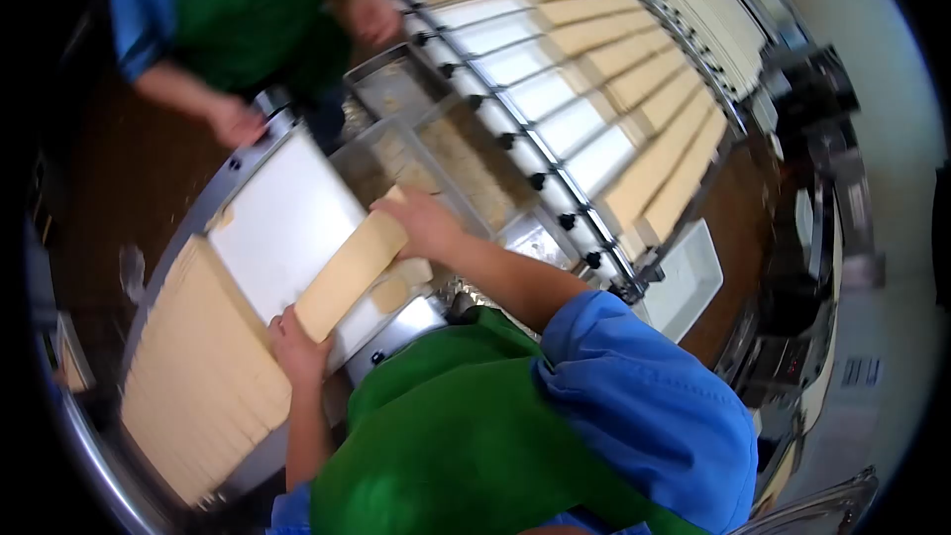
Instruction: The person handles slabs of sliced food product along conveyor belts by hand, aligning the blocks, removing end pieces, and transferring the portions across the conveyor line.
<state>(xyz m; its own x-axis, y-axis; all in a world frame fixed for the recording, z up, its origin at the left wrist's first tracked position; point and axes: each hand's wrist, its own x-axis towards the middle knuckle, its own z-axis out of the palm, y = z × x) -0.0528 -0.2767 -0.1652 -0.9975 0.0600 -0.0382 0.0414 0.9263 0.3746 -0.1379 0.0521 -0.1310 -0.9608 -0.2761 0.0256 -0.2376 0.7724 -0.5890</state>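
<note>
A long pale dough strip stretches between my two hands above a white belt. My left hand grips its near left end, close to a packed row of similar dough strips. At the far right end, my right hand is closed round the strip, next to the metal trays. Smaller dough pieces lie on the belt just beneath the strip, on its right side.
Metal trays holding dough scraps stand between the two belts. Dough strips lie between thin rods on the right conveyor. A white tub sits at its near end. A co-worker in a green apron stands opposite.
</note>
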